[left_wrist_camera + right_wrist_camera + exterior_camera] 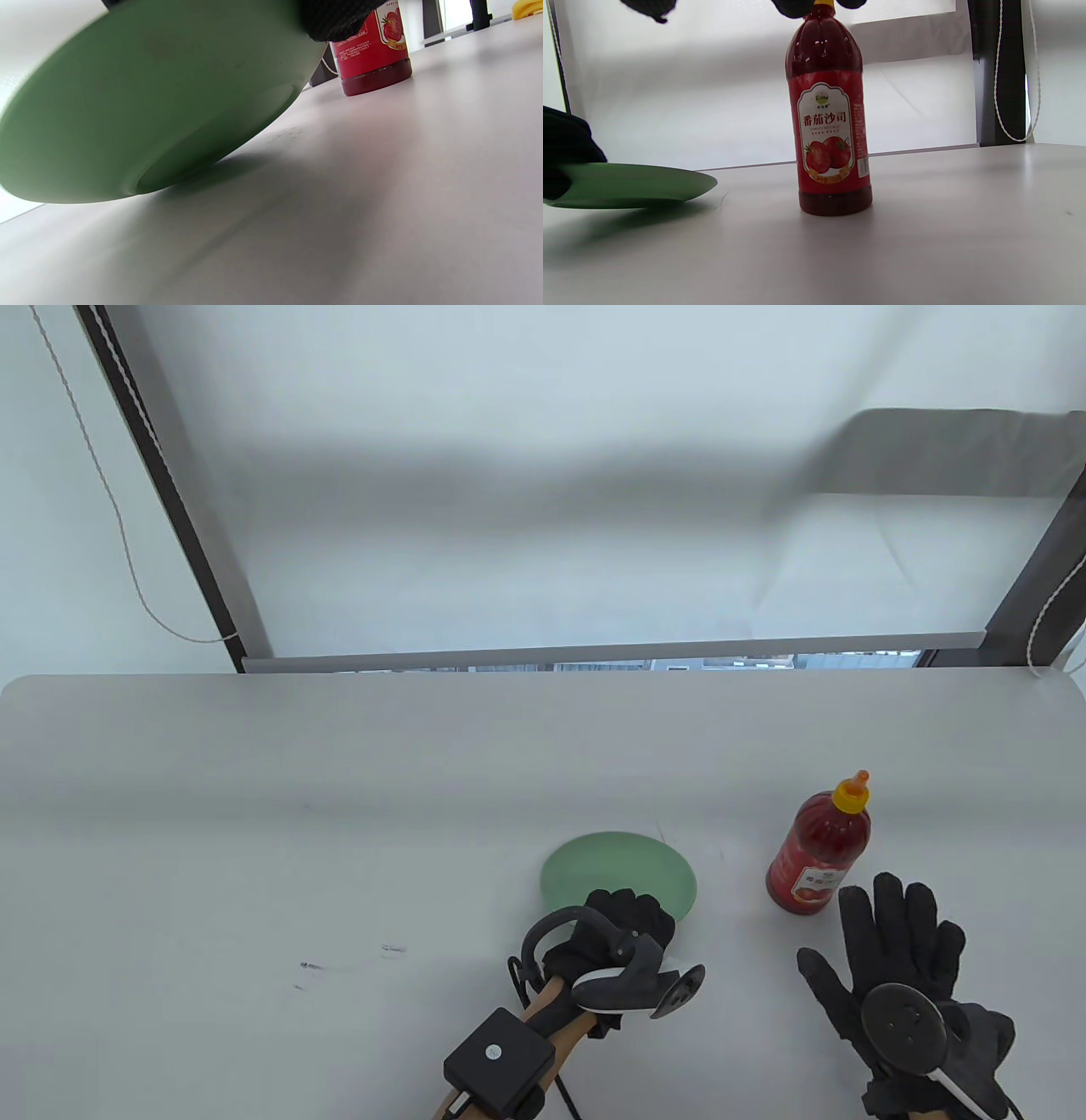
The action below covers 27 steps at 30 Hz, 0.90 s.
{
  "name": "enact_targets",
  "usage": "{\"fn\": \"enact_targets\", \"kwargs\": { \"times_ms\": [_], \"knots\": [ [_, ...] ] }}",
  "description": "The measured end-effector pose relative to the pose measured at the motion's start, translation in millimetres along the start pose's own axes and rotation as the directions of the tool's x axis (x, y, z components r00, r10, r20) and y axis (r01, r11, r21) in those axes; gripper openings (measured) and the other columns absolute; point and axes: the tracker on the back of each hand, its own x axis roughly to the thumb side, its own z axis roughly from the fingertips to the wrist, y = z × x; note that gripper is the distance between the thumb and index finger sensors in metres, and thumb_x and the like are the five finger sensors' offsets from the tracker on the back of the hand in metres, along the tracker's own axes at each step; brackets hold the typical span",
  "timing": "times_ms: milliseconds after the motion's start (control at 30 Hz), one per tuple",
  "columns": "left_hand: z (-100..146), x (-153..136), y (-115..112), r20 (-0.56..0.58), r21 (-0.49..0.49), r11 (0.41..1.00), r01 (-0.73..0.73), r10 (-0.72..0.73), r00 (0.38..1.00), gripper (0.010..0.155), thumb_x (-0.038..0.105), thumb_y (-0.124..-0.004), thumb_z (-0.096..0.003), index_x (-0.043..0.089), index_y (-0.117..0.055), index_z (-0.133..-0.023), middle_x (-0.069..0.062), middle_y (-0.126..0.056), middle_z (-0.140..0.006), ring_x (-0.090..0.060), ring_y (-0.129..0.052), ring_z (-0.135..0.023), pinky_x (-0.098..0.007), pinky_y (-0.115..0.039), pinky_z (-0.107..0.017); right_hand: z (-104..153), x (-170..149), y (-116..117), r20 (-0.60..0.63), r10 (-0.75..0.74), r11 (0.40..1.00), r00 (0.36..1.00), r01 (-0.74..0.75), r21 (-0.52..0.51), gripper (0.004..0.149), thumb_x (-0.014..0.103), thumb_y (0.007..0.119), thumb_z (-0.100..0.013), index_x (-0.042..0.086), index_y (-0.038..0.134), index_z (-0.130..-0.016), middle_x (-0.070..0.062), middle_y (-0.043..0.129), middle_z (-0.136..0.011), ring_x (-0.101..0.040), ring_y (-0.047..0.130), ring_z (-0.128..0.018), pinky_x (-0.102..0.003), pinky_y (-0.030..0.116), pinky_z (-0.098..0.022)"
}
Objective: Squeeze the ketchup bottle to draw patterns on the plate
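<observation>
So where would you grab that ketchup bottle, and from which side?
Around the labelled middle of the ketchup bottle, coming from the near side where the open right hand already is. It stands upright, and its straight round body suits a wrap-around grip for squeezing. The left hand is at the plate.

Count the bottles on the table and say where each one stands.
1. The ketchup bottle stands upright on the table, right of the green plate and just beyond the right hand. No other bottle shows in any view.
</observation>
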Motion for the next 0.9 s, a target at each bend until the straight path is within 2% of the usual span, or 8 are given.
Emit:
{"fn": "enact_targets", "kwargs": {
  "times_ms": [100,267,500,667,800,900],
  "knots": [
    [-1,-1,-3,0.017,-0.058,0.996,-0.063,0.064,0.998,0.043,0.033,-0.077,-0.0570,0.011,-0.072,-0.093,-0.015,-0.083,-0.085,-0.030,-0.088,-0.068,-0.052,-0.079,-0.054,0,0,0,0.000,-0.001,1.000,1.000,0.001,0.004,0.083,0.068,0.055,-0.067,0.012,0.034,-0.126,-0.032,0.021,-0.131,-0.057,0.021,-0.115,-0.075,0.025,-0.076],
    [-2,-2,-6,0.032,-0.101,0.992,-0.078,0.081,0.996,0.044,0.035,-0.080,-0.0560,0.012,-0.074,-0.093,-0.015,-0.086,-0.085,-0.029,-0.091,-0.067,-0.051,-0.081,-0.052,0,1,0,-0.002,0.000,1.000,1.000,0.000,0.008,0.083,0.068,0.055,-0.067,0.012,0.034,-0.125,-0.032,0.021,-0.131,-0.057,0.021,-0.115,-0.075,0.025,-0.076],
    [-2,8,-16,0.070,-0.176,0.984,-0.007,0.020,0.997,0.048,0.037,-0.083,-0.0551,0.010,-0.072,-0.093,-0.015,-0.086,-0.085,-0.029,-0.092,-0.068,-0.050,-0.083,-0.052,0,2,0,-0.005,0.029,0.999,1.000,-0.029,0.013,0.083,0.067,0.055,-0.067,0.012,0.034,-0.125,-0.033,0.021,-0.131,-0.057,0.021,-0.115,-0.075,0.025,-0.076],
    [-2,12,-19,0.078,-0.210,0.978,0.014,0.002,0.997,0.051,0.038,-0.081,-0.0560,0.010,-0.070,-0.096,-0.015,-0.084,-0.089,-0.029,-0.090,-0.071,-0.050,-0.082,-0.054,0,2,-1,-0.011,0.028,1.000,1.000,-0.028,0.013,0.082,0.067,0.055,-0.067,0.012,0.034,-0.125,-0.032,0.021,-0.131,-0.057,0.021,-0.115,-0.075,0.025,-0.076],
    [-2,5,-16,0.075,-0.222,0.973,-0.054,0.072,0.995,0.052,0.043,-0.079,-0.0564,0.013,-0.071,-0.098,-0.013,-0.084,-0.092,-0.029,-0.091,-0.073,-0.048,-0.083,-0.054,0,3,0,-0.013,0.035,0.999,0.999,-0.035,0.028,0.082,0.067,0.056,-0.068,0.012,0.034,-0.125,-0.032,0.021,-0.131,-0.057,0.021,-0.115,-0.075,0.025,-0.076],
    [5,-3,-11,0.047,-0.210,0.971,-0.115,0.128,0.991,0.053,0.046,-0.074,-0.0566,0.017,-0.070,-0.101,-0.010,-0.084,-0.097,-0.029,-0.091,-0.079,-0.051,-0.080,-0.056,0,3,-1,-0.011,0.033,0.999,0.999,-0.033,0.026,0.083,0.067,0.056,-0.067,0.012,0.034,-0.125,-0.032,0.021,-0.131,-0.057,0.021,-0.115,-0.075,0.025,-0.077]
  ]
}}
